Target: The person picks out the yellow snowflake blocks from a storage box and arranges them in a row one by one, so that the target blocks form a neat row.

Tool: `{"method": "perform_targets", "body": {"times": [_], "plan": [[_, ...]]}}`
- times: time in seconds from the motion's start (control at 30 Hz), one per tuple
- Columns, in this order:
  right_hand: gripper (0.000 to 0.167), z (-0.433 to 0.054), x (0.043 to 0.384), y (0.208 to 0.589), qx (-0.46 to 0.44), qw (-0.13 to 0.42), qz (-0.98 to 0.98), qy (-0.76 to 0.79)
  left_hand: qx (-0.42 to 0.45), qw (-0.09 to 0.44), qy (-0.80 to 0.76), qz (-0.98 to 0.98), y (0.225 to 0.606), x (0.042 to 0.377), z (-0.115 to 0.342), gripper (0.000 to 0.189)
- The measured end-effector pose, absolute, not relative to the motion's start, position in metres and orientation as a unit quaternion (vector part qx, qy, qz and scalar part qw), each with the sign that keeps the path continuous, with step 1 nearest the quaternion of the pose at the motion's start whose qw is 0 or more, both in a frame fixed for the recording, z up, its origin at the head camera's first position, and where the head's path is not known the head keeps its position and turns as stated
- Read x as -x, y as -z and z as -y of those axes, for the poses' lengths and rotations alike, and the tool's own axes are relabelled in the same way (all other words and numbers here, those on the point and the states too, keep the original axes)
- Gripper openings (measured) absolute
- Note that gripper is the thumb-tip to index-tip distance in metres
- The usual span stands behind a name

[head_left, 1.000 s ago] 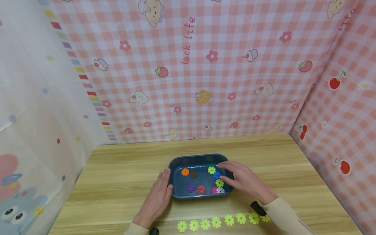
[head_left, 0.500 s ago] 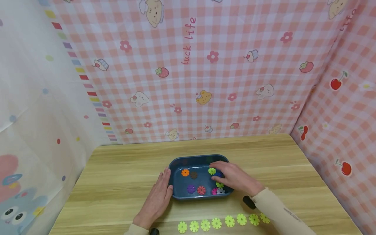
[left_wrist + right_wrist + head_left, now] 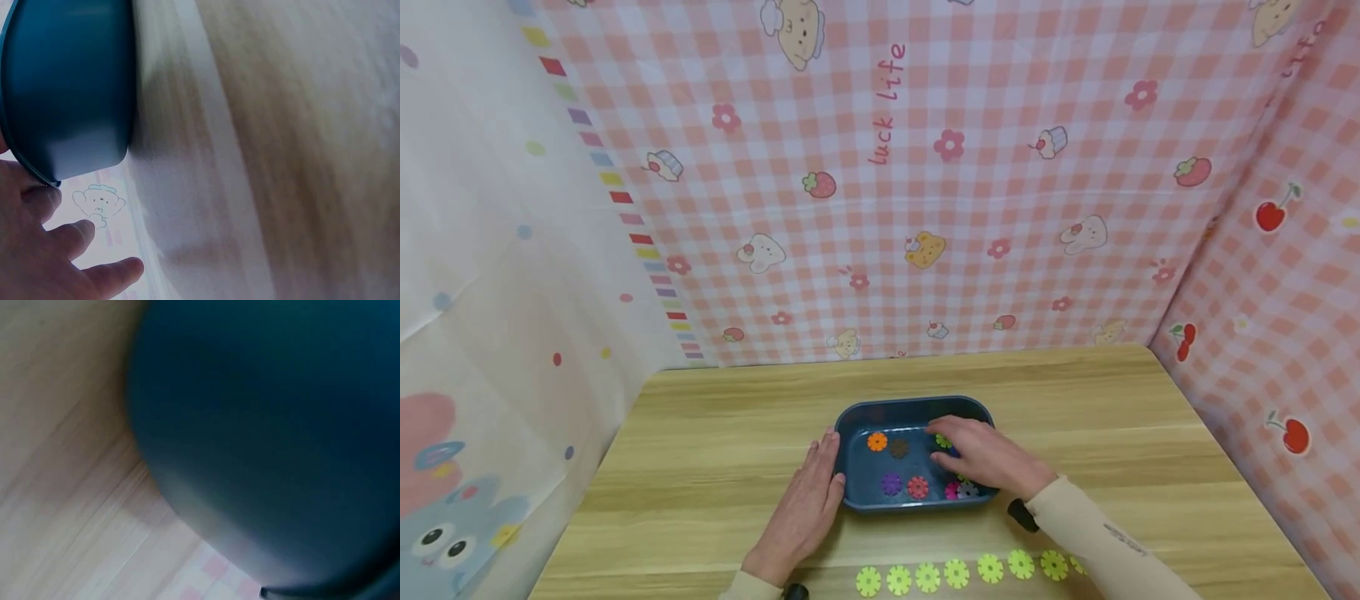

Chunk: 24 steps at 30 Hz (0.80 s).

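A dark blue tray (image 3: 863, 479) holds several notched plastic discs: an orange disc (image 3: 877, 442), a brown disc (image 3: 898, 449), a purple disc (image 3: 891, 484), a red disc (image 3: 917, 487), and pink and grey ones at the near right. My left hand (image 3: 801, 508) rests along the tray's left end, fingers straight; the left wrist view shows its fingers (image 3: 75, 237) by the rim. Over the tray's right part reaches my right hand (image 3: 992, 457), thumb and fingers apart. A green disc (image 3: 943, 441) shows beside its fingertips, and the hand covers other discs. The tray's outer wall (image 3: 269, 437) fills the right wrist view.
Several yellow-green discs (image 3: 927, 577) lie in a row on the wooden table (image 3: 722, 442) in front of the tray, the right sleeve (image 3: 1097, 533) covering the row's right end. A pink checked cloth (image 3: 880, 208) stands behind the table, with more cloth on both sides.
My right hand has moved left and further over the tray, covering the blue disc and most of a green one. The left hand keeps its place at the tray's end.
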State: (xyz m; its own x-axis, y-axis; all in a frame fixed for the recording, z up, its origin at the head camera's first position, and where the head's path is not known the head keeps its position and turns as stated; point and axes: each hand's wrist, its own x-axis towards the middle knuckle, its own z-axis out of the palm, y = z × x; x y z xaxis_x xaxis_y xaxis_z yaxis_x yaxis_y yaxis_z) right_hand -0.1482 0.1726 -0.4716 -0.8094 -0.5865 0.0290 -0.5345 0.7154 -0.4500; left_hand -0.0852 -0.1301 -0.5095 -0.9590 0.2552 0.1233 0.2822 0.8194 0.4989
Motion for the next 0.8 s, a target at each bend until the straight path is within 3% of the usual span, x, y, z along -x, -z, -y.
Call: {"method": "perform_targets", "body": {"times": [0.23,0.53,0.8], "plan": [[0.038,-0.167,0.152,0.475,0.302,0.044,-0.932,0.198,0.138,0.023,0.266,0.954,0.51,0.085,0.13,0.058],[0.038,-0.161,0.153,0.477,0.279,0.07,-0.94,0.181,0.139,0.023,0.269,0.953,0.509,0.085,0.13,0.059],[0.036,-0.159,0.153,0.48,0.314,0.082,-0.92,0.219,0.14,0.025,0.266,0.953,0.51,0.086,0.131,0.059]]}}
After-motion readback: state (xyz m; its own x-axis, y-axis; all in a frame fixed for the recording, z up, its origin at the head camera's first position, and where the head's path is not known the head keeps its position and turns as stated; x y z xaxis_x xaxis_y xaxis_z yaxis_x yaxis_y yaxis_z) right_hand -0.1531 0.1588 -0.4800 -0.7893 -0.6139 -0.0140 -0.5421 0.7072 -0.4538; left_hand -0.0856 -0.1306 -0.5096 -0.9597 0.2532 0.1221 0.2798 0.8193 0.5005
